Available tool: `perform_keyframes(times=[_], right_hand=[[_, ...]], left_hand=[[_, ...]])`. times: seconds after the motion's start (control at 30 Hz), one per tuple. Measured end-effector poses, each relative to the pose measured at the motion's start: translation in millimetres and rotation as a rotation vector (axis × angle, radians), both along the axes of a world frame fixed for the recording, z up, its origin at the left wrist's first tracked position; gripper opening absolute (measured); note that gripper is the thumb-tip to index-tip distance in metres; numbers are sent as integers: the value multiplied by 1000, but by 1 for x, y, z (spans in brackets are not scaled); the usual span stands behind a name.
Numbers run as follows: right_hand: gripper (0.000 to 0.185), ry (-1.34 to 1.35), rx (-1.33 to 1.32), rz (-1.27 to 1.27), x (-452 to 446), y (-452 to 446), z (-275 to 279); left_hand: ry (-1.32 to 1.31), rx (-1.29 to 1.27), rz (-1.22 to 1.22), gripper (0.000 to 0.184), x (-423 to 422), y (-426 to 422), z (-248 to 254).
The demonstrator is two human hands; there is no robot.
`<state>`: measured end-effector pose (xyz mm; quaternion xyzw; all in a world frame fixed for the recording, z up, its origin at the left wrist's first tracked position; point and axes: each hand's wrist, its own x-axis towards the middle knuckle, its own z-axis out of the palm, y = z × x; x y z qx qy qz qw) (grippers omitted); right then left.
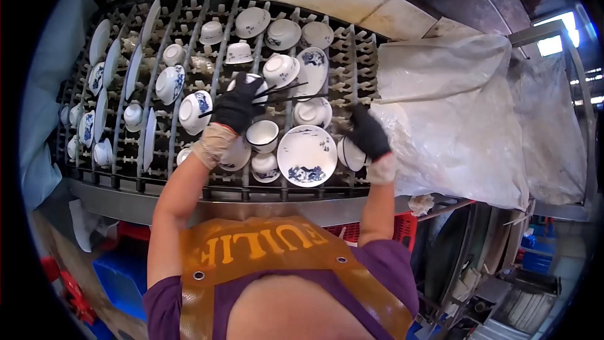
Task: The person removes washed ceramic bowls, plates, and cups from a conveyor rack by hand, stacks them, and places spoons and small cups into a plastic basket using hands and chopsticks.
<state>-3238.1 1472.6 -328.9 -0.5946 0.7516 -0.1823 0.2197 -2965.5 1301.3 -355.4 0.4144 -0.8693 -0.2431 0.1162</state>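
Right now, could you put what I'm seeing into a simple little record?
Left hand: black-gloved, holding thin dark sticks
Right hand: black-gloved, at a white bowl; grip unclear
Between the hands: a round blue-patterned dish, among other bowls
Surface: slotted rack
Far left: plates standing on edge
Right of rack: translucent plastic sheeting
Clothing: brown apron with orange lettering, purple sleeves

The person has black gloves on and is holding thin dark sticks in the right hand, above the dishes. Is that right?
Not quite: the head view shows the left hand, not the right hand, holding the thin dark sticks above the dishes. The black gloves are right.
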Motion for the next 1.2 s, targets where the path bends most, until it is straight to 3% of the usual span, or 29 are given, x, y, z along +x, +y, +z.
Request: perform_keyframes(times=[0.03, 0.07, 0.1, 0.17, 0.23, 0.27, 0.33, 0.37, 0.43, 0.47, 0.57, 0.63, 0.67, 0.7, 0.77, 0.8, 0.83, 0.9, 0.93, 0.97, 1.0, 1.03, 1.1, 1.13, 1.17, 1.2], right_hand=[[63, -147, -74, -3, 12, 28, -15], [69, 96, -14, -21, 25, 49, -25], [75, 143, 223, -86, 40, 56, -15], [70, -2, -84, -134, 32, 75, -52], [62, -250, -180, -189, 16, 67, -37], [55, -74, -200, -224, 13, 56, -20], [50, -646, -388, -353, -11, 32, -24], [44, -800, -536, -429, -16, 15, -24], [38, -221, -323, -561, -21, 2, -16], [33, 2, -357, -507, -25, 0, -35], [34, -296, -23, -119, -6, 10, -71], [34, -343, -134, -27, 32, 27, -73], [35, -320, -79, -116, 36, 33, -70], [35, -312, -79, -114, 34, 42, -62], [37, -355, -41, -128, 23, 55, -46], [41, -389, -55, -151, 19, 62, -46], [44, -614, 27, -266, 20, 69, -33], [52, -708, -46, -52, 10, 78, -53], [52, -705, -49, -55, 10, 81, -47], [56, -808, 137, -123, 11, 82, -35], [59, -906, 325, -190, 11, 83, -28], [61, -971, 274, -140, 11, 86, -41], [57, -847, 410, -45, 28, 79, -22], [52, -718, 247, 14, 33, 82, -40], [48, -774, 465, -100, 39, 78, -28], [48, -815, 327, -108, 40, 80, -45]], left_hand=[[27, 47, -13, 62, 1, -1, 12], [35, -36, 31, 63, 2, -1, 3], [77, -48, 22, 64, 3, -3, -5], [99, -83, 64, 65, 2, -1, -10], [82, -55, 76, 60, -3, 4, 0], [127, -77, 59, 56, 0, 3, -3], [208, -99, 40, 41, 3, 12, 14], [202, -104, 36, 41, 7, 14, 24], [227, 216, 69, 33, 18, 22, 35], [235, 166, 7, 31, 22, 32, 44], [188, 322, -51, 38, 31, 49, 36], [227, 410, -153, 40, 26, 61, 26], [-72, 458, -125, 38, 21, 59, 24], [-56, 515, -170, 36, 19, 59, 26], [53, 307, -289, 31, 19, 44, 10], [55, 487, -157, 28, 17, 38, 9], [54, 664, -21, 27, 10, 37, 27], [23, 834, -149, 27, 0, 25, 49], [2, 809, -113, 27, -8, 26, 48], [-16, 779, -78, 27, -18, 27, 41], [-110, 573, -108, 24, -23, 14, -1], [-177, 26, -257, 24, -27, 10, -27], [-82, -4, -181, 26, -39, 21, -42], [-82, -2, -194, 26, -42, 27, -37], [-62, 18, -177, 27, -43, 34, -25], [-39, 42, -152, 29, -40, 41, -14]])
